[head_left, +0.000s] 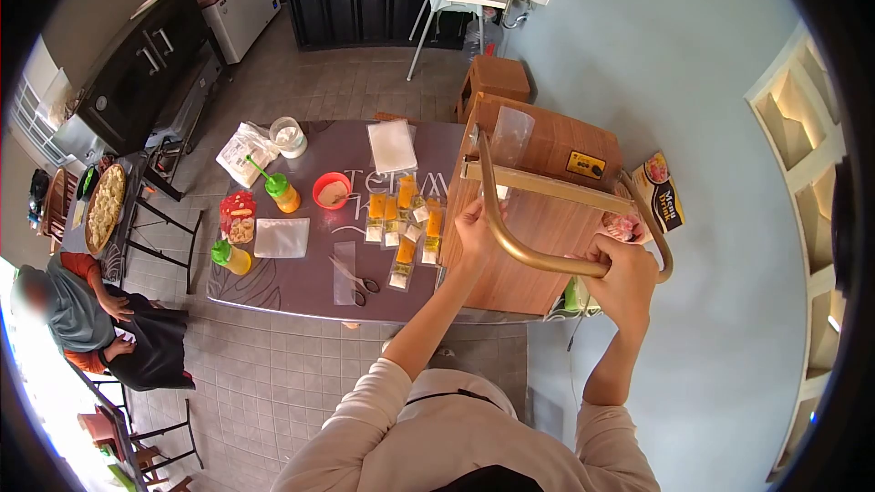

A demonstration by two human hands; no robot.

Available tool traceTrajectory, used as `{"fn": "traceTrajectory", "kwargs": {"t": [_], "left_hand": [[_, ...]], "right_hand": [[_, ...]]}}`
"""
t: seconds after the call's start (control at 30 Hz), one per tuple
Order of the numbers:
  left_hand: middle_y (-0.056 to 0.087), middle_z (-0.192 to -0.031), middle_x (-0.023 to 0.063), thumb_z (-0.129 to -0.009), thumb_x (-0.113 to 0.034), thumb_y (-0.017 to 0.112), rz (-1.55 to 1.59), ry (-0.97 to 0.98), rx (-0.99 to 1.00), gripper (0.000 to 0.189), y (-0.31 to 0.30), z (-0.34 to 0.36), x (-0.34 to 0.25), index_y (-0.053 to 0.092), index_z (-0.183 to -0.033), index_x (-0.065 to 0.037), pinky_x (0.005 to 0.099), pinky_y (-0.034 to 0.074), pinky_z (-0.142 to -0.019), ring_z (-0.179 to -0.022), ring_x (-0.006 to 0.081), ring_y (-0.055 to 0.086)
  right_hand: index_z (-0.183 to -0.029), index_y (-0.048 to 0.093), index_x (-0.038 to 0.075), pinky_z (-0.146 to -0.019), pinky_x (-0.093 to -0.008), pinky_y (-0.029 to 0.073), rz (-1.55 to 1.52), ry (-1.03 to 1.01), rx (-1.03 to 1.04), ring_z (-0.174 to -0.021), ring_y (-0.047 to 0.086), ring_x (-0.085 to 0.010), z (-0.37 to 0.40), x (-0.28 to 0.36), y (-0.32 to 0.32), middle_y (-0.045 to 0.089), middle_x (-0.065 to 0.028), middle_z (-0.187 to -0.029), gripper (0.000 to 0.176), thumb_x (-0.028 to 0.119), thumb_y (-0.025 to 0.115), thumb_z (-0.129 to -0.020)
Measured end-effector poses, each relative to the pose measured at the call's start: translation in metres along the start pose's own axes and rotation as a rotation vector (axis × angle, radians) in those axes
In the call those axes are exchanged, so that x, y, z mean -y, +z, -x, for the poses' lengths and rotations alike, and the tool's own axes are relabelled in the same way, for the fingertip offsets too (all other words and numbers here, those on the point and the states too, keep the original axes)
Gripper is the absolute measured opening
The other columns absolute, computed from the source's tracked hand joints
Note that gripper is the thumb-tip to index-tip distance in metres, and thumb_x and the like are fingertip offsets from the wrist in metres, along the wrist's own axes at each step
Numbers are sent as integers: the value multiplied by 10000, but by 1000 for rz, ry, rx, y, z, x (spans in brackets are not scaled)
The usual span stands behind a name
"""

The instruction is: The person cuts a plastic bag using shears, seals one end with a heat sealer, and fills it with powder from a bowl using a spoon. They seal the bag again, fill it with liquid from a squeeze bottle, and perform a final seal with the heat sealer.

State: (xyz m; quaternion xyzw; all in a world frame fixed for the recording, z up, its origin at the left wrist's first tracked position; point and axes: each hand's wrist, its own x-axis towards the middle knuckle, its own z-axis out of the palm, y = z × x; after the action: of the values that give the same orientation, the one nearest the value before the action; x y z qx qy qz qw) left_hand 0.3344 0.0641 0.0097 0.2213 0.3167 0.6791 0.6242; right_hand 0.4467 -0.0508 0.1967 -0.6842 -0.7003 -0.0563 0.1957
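Observation:
A wood-grain box with a gold tube handle, which looks like a bag sealer (538, 269), stands at the table's right end. My right hand (627, 281) is closed around the curved handle (533, 257) near its right bend. At the near side of the crossbar (547, 180), my left hand (476, 226) pinches the end of a clear plastic bag (512, 135) with something white in it. The bag seems to run under the bar onto the box top; the handle partly covers it. Left of the box lie several filled sachets (406, 251) with orange and white packets inside.
On the table (314, 141) are scissors (355, 280), a red bowl (331, 191), green-capped bottles (283, 193), a jar (288, 137) and stacked clear bags (393, 146). A wall (711, 219) runs close on the right. A person (87, 319) sits at the left.

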Motion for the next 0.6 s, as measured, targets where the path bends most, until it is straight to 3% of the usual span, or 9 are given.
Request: {"fn": "traceTrajectory", "kwargs": {"t": [0.27, 0.37, 0.43, 0.5, 0.57, 0.6], "left_hand": [[610, -817, 81, -807, -70, 582, 72, -9, 49, 134, -7, -3, 6, 601, -891, 32, 258, 523, -664, -771, 164, 607], [600, -794, 68, -798, -88, 600, 71, -45, 25, 129, -9, -6, 13, 608, -866, 22, 252, 523, -655, -761, 161, 604], [598, -788, 66, -797, -102, 606, 83, -46, 24, 131, -7, -4, 10, 612, -851, 17, 247, 523, -647, -754, 156, 602], [595, -782, 64, -795, -116, 612, 95, -43, 24, 135, -8, -4, 8, 615, -836, 12, 242, 522, -639, -747, 152, 600], [560, -857, 97, -860, -164, 520, -9, -95, 78, 184, -11, -5, 9, 517, -877, 18, 288, 487, -780, -848, 177, 570], [560, -857, 97, -860, -164, 520, -8, -94, 82, 184, -11, -6, 12, 517, -877, 18, 288, 487, -780, -848, 177, 570]], "right_hand": [[-560, 505, 79, -457, -337, 357, -18, 20, 86, -465, 507, -243, 10, -3, 9, 513, -51, -493, 346, 348, 719, -609], [-568, 510, 81, -462, -344, 366, -9, 23, 104, -486, 523, -243, 15, -5, 16, 523, -56, -509, 288, 282, 712, -604], [-542, 491, 75, -430, -313, 329, -80, -11, 62, -423, 461, -223, 19, -8, 24, 457, -52, -450, 169, 119, 653, -522], [-544, 494, 77, -432, -316, 332, -81, -10, 72, -428, 468, -225, 21, -10, 29, 462, -54, -453, 157, 114, 645, -522], [-547, 497, 80, -434, -319, 335, -83, -10, 84, -432, 474, -227, 25, -11, 32, 467, -56, -457, 146, 108, 638, -522], [-549, 500, 83, -435, -321, 339, -79, -4, 92, -438, 482, -231, 26, -11, 33, 473, -59, -462, 136, 106, 631, -524]]}}
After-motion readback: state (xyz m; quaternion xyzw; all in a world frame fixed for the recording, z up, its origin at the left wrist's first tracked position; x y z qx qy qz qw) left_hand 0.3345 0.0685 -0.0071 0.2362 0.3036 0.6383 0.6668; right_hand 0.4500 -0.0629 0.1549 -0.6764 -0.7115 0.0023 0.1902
